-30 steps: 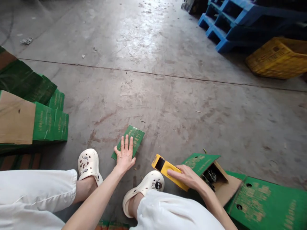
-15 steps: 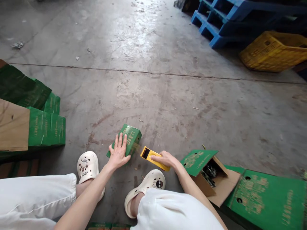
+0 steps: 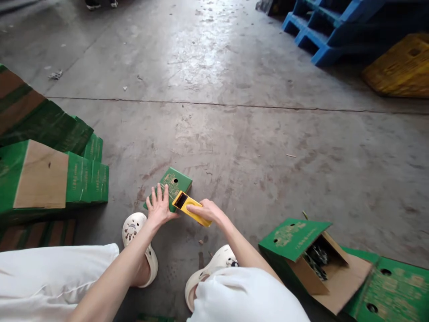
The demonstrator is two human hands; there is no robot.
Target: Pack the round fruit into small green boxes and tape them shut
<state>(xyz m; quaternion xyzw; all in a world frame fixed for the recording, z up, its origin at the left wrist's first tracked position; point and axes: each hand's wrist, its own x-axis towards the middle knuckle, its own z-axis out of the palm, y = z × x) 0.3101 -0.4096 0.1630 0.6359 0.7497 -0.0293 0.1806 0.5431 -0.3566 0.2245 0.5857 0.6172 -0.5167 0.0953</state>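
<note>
Past my white shoes (image 3: 221,260), my left hand (image 3: 158,210) lies on a green box (image 3: 180,180) on the floor (image 3: 241,161), fingers (image 3: 160,192) spread wide. My right hand (image 3: 208,210) grips a yellow tool (image 3: 197,216), its front end at the box's right side; I cannot tell whether they touch. To my right, an open carton (image 3: 296,235) holds dark things; to my left stand green cartons (image 3: 87,181). Farther off are a yellow crate (image 3: 402,71) and blue pallets (image 3: 323,53).

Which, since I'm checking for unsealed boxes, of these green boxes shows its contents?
The green box at lower right, its flaps open on dark contents; the other green boxes, including the one under the left hand, show no inside.
</note>
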